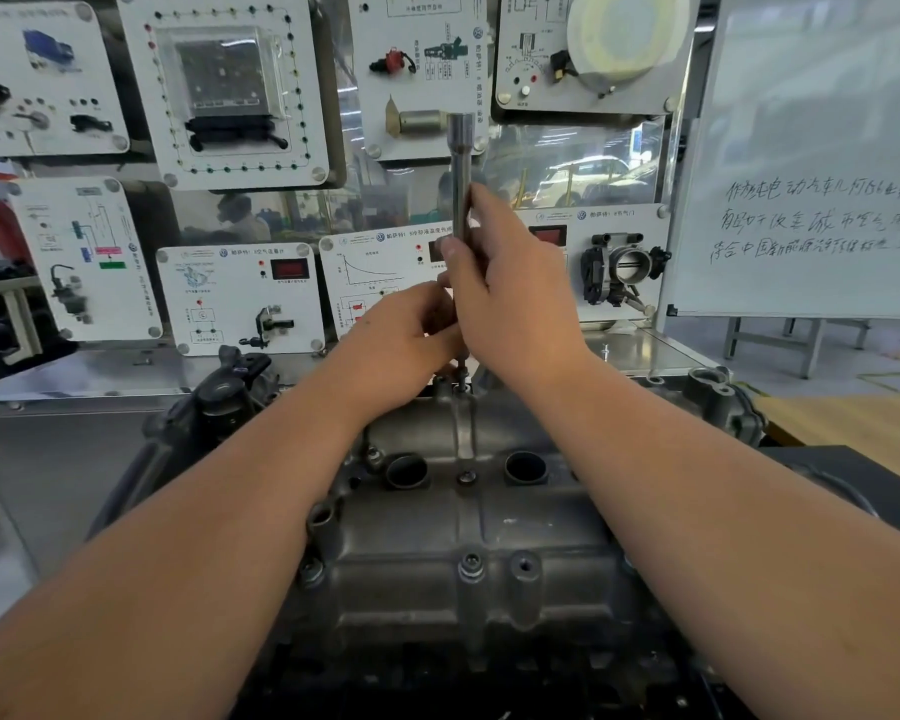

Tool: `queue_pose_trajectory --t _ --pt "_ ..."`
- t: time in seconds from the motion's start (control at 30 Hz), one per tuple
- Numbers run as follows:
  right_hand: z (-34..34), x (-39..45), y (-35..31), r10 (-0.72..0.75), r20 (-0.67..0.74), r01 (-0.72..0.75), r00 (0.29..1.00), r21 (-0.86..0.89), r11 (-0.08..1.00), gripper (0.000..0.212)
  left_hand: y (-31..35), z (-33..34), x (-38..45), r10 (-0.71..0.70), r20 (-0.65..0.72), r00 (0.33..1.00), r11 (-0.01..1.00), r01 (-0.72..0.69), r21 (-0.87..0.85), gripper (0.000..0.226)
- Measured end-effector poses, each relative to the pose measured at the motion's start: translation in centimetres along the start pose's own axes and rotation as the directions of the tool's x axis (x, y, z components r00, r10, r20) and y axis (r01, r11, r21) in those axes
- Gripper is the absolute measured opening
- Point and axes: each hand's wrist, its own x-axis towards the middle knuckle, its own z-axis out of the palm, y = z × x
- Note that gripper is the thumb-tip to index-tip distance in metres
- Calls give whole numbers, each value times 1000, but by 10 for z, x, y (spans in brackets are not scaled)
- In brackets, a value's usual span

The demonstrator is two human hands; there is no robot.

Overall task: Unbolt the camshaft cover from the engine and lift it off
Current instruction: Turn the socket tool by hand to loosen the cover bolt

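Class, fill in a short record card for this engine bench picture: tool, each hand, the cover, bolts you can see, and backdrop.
tool: long socket extension, held upright over the far edge of the camshaft cover
right hand: grips the extension's shaft
left hand: curled round the extension's lower end
cover: seated on the engine
bolts: one near the front edge, one between the two round wells
backdrop: training panels and a whiteboard with handwriting
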Motion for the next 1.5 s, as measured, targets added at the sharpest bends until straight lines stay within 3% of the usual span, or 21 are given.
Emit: queue_pose_trajectory --t 0.17,0.23,0.37,0.43,0.63,0.83,0.97,1.1,1.17,1.3,1.5 --pt "0 0 1 34 9 -34 999 44 998 55 4 0 -2 25 38 999 1000 -25 10 17" --pt "0 -1 0 18 -19 -17 1000 46 999 57 6 -1 -3 31 42 999 1000 -31 6 9" --pt "0 0 0 -23 -4 23 1000 -6 1000 39 8 -2 -3 -1 25 1000 1000 1 1 30" --pt "1 2 1 -6 23 6 1000 -12 1000 36 5 -1 -3 10 28 1000 1000 -11 4 10" --pt "0 -2 1 2 -8 -2 1000 17 1000 56 9 -1 -3 8 53 999 1000 -7 -13 12" --pt "0 2 2 25 26 -25 999 0 1000 35 5 0 -1 -37 39 999 999 38 -31 30" --pt "0 2 3 54 45 -55 997 24 998 40 3 1 0 -20 45 999 1000 20 -2 16" --pt "-2 -2 1 24 -40 -23 999 41 999 57 2 -1 1 -51 26 998 999 51 19 18" --pt "-2 -3 1 3 -72 0 997 47 999 56 1 0 1 -65 22 998 998 65 16 24" --pt "0 -1 2 10 -32 -8 999 54 998 51 2 2 0 -21 50 999 1000 21 -9 12" --pt "0 -2 4 -3 -48 6 999 56 998 58 5 -1 0 -20 87 996 999 23 -34 17"
